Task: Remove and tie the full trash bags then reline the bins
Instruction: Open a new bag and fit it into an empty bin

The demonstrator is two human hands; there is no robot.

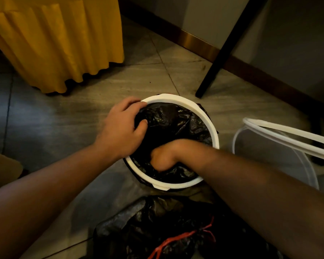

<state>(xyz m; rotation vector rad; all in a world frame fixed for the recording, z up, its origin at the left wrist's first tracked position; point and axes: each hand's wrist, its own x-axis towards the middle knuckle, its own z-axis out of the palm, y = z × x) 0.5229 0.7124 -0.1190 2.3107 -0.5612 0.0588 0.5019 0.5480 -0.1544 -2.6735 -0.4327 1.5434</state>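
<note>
Underfoot, grey floor tiles (pixel 51 116), yellow tablecloth (pixel 60 38).

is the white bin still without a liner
No, a black liner already fills the white bin, with the left hand at its rim and the right hand pressing inside.

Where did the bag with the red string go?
The tied black bag lies on the floor at the bottom of the head view, just in front of the white-rimmed bin.

A grey tiled floor (pixel 51 118) is carrying a round white-rimmed bin (pixel 211 128) lined with black plastic. A tied black trash bag (pixel 157 221) with a red drawstring is lying just in front of it. A second white bin (pixel 281 139) is standing beside it, near a black furniture leg (pixel 219 58). A yellow pleated cloth (pixel 54 40) is hanging down to the tiles.
</note>
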